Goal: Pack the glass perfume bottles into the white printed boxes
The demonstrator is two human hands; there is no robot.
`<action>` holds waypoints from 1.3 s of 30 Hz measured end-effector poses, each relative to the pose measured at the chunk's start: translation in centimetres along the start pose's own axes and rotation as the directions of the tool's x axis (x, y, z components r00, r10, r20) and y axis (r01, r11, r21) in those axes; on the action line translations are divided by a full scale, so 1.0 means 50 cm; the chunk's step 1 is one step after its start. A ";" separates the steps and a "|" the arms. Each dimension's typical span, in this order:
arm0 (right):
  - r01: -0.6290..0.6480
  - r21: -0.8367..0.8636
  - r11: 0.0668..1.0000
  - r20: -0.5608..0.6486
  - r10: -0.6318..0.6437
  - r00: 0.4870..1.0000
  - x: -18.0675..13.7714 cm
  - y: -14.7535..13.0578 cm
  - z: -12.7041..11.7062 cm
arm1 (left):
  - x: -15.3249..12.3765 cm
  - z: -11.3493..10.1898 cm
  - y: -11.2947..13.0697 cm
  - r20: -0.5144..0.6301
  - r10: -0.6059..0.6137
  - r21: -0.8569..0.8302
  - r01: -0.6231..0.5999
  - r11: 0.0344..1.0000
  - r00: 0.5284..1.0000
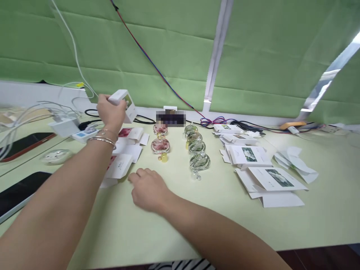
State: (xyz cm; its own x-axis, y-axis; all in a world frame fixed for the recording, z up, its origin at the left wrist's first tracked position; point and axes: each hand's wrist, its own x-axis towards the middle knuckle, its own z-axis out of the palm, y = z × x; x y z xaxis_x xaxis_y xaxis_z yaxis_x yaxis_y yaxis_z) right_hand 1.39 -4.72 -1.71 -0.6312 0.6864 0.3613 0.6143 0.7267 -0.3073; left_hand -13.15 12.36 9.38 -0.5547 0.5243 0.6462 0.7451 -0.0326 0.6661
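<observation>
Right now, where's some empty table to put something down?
The table is bare from the right boxes to its front edge, and between the right hand and green bottles. A narrower strip parts the pink bottles from the green. The left is crowded with phones and left boxes.

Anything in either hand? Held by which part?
Left hand: white box, gripped by its sides, thumb against the printed face; far fingers' contact hidden. Right hand: nothing visibly held.
</observation>
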 end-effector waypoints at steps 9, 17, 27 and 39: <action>-0.203 0.308 0.930 -0.481 0.336 0.810 -0.037 0.007 -0.057 | -0.280 -0.237 0.097 0.045 0.073 -0.298 -0.056 0.953 0.996; -0.212 0.496 0.842 -0.068 0.282 0.957 -0.166 0.022 -0.067 | -0.408 -0.302 0.037 0.711 0.060 -0.360 0.289 0.887 0.701; -0.216 0.352 0.911 0.103 0.191 0.976 -0.213 0.017 -0.105 | -0.388 -0.298 0.010 0.705 0.029 -0.233 0.192 0.953 0.709; -0.320 0.205 0.925 0.122 0.301 0.946 -0.275 0.009 -0.125 | -0.449 -0.323 -0.037 0.832 -0.117 -0.442 0.776 0.451 0.542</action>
State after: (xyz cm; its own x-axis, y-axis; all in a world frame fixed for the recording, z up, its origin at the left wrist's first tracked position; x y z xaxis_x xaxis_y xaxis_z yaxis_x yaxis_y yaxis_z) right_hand 13.28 -14.00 -1.33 -0.4701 0.8711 0.1421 0.6732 0.4580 -0.5806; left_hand -8.07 -13.08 -0.35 -0.0796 0.9961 -0.0379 -0.2581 0.0162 0.9660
